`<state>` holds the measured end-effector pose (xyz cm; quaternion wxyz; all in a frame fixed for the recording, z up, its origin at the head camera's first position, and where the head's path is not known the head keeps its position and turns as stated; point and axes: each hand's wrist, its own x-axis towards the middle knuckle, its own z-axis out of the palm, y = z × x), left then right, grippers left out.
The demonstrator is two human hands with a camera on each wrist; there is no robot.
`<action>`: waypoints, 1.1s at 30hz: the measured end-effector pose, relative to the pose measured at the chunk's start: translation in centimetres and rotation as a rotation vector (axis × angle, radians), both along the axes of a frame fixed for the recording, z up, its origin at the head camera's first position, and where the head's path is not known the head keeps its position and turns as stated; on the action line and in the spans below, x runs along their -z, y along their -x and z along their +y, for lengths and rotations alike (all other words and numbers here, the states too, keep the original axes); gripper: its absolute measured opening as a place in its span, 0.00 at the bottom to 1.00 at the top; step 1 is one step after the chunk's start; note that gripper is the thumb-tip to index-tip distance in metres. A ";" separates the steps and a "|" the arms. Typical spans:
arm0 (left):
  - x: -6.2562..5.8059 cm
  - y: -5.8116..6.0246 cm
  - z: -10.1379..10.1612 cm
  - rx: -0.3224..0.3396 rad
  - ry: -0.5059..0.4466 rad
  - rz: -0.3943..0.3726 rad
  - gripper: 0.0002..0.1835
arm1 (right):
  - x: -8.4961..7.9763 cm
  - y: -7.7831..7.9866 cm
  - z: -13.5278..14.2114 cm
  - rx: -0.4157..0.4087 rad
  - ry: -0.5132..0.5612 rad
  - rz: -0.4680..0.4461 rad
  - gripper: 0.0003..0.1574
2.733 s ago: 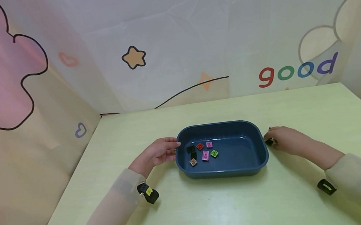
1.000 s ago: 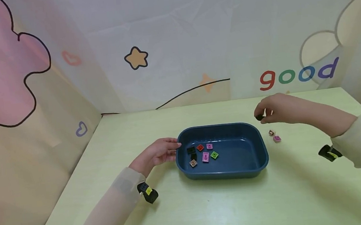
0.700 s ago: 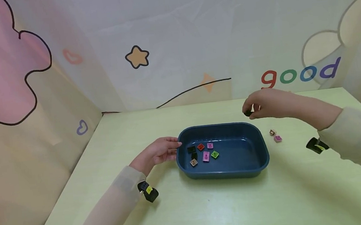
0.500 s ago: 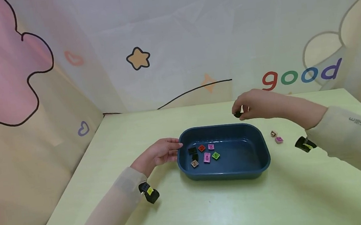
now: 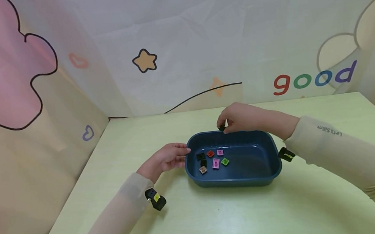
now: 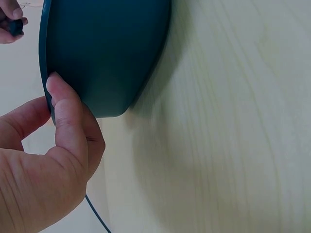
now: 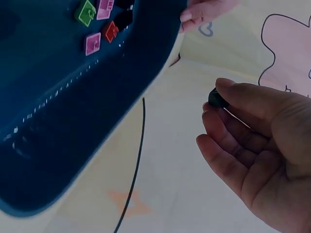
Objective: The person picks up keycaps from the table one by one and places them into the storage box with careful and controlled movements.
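A dark blue plastic tub (image 5: 247,164) stands on the table. My left hand (image 5: 167,157) pinches its left rim between thumb and fingers, as the left wrist view shows up close. Above the tub's back rim, my right hand (image 5: 242,117) holds a small black block (image 7: 216,99) between thumb and fingertips. Inside the tub, toward its left end, lie small blocks: a red one (image 5: 210,154), a small pink one (image 5: 220,152), a longer pink one (image 5: 215,163), a green one (image 5: 225,161), a tan one (image 5: 203,170) and black ones (image 5: 200,156).
The pale green table (image 5: 192,223) runs back to a printed cloth backdrop (image 5: 188,56). A camera is strapped at each wrist, the right one (image 5: 286,154) overlapping the tub's right rim in the head view. The right sleeve (image 5: 335,151) covers table to the tub's right.
My right hand has lifted the black block from beside the tub's right end and carried it left over the back rim. The left hand keeps its hold.
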<state>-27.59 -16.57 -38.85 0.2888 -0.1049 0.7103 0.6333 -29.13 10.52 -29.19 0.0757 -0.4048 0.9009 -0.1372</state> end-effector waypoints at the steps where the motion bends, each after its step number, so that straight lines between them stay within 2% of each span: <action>1: 0.0 0.0 0.0 -0.001 -0.003 0.001 0.07 | 0.3 0.1 -0.3 -0.005 -0.003 -0.004 0.13; 8: -0.1 0.0 0.0 -0.011 -0.003 0.001 0.05 | 2.6 1.2 -2.4 -0.043 -0.040 0.013 0.15; 14: 0.1 -0.2 -0.1 -0.007 -0.006 0.001 0.06 | 3.7 1.3 -4.2 -0.082 -0.076 0.037 0.13; 26: 0.3 0.0 -0.2 -0.001 -0.014 0.008 0.05 | 6.2 1.8 -6.9 -0.063 -0.152 0.033 0.08; 33: 0.6 0.1 -0.2 0.013 -0.018 0.015 0.05 | 6.9 1.7 -7.5 -0.039 -0.178 0.041 0.07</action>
